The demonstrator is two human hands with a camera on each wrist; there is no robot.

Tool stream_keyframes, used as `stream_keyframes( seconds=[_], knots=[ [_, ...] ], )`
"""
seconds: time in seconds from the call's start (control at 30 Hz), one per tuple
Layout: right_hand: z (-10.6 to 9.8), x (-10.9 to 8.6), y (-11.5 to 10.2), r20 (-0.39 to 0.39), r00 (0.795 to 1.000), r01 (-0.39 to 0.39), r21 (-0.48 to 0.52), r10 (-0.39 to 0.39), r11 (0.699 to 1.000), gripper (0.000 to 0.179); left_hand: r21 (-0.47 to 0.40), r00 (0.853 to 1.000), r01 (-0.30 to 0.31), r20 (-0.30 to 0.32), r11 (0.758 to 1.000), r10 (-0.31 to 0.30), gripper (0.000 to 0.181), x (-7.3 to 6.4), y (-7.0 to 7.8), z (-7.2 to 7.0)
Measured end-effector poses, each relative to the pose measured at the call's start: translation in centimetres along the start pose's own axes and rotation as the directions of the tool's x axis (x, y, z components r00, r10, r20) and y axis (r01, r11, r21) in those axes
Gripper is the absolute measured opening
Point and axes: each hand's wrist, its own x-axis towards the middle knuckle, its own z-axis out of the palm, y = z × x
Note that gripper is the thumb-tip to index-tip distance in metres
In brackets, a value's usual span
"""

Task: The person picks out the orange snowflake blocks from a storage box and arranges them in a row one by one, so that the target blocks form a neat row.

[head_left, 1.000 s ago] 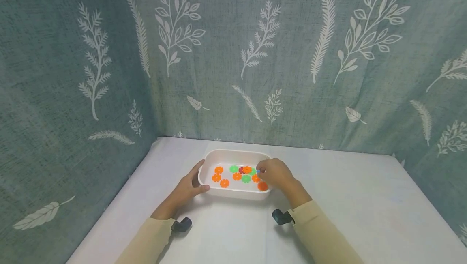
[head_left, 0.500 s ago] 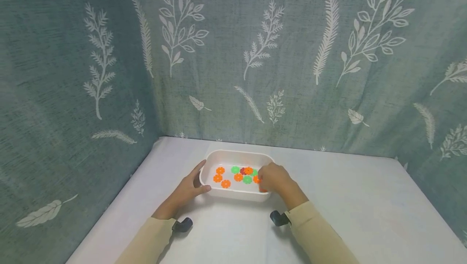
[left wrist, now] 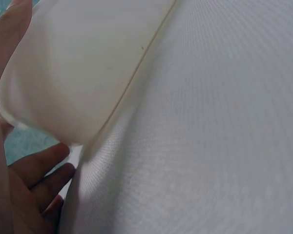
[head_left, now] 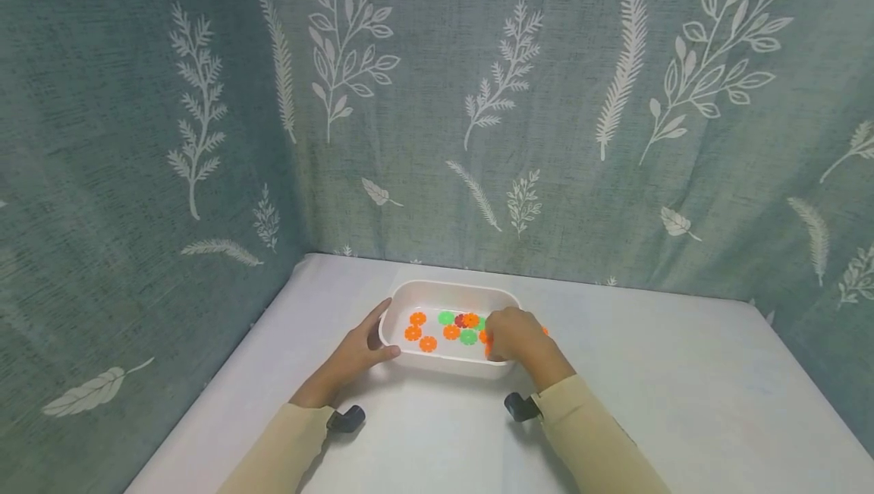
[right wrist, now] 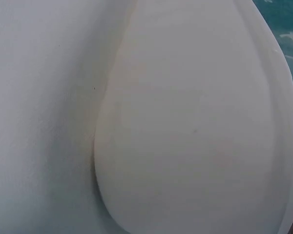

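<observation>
A white plastic tub (head_left: pixel 437 363) stands on the table with several flower-shaped notched discs in it. Orange discs (head_left: pixel 428 344), green discs (head_left: pixel 468 337) and a dark red disc (head_left: pixel 460 321) lie on its floor. My left hand (head_left: pixel 355 350) grips the tub's left end, thumb on the near rim, fingers round the far side. My right hand (head_left: pixel 512 335) reaches over the right end, fingers bent down inside. An orange disc shows beside its fingertips; I cannot tell whether they hold anything. Another orange bit (head_left: pixel 544 331) peeks out past the back of this hand.
A white cloth covers the table (head_left: pixel 655 372). Behind it and to the left hangs a green-grey curtain (head_left: pixel 423 137) with white leaf prints. Dark wrist cameras sit below both hands. The right wrist view is filled by the tub's outer wall (right wrist: pixel 195 122).
My right hand has moved down over the near right corner of the tub; a blue bit at its fingertips is now hidden. The orange bit behind it has appeared. My left hand keeps its grip.
</observation>
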Motion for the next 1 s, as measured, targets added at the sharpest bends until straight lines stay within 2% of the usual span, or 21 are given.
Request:
stream_keyframes(
  seconds=[0.1, 0.23, 0.47, 0.7, 1.0],
  knots=[
    [0.1, -0.1, 0.3, -0.036, 0.998, 0.048, 0.061, -0.045, 0.997, 0.012, 0.003, 1.000, -0.014, -0.003, 1.000, 0.014, 0.104, 0.0, 0.1, 0.0],
    [0.3, -0.1, 0.7, -0.063, 0.997, 0.056, 0.171, -0.046, 0.984, 0.013, -0.004, 1.000, -0.015, -0.006, 1.000, 0.015, 0.104, -0.1, 0.2, 0.0],
    [0.5, -0.2, 1.1, -0.108, 0.994, 0.016, 0.351, 0.024, 0.936, 0.030, 0.010, 1.000, -0.008, -0.019, 1.000, 0.008, 0.104, -0.1, 0.2, 0.1],
    [1.0, -0.6, 1.7, -0.191, 0.978, 0.024, 0.505, 0.085, 0.863, 0.033, 0.015, 1.000, -0.005, -0.022, 1.000, 0.005, 0.103, -0.2, 0.0, 0.2],
    [0.9, -1.7, 3.2, -0.316, 0.936, 0.101, 0.663, 0.155, 0.742, 0.033, 0.008, 1.000, -0.005, -0.026, 1.000, 0.005, 0.104, -0.1, 0.2, 0.2]
  ],
)
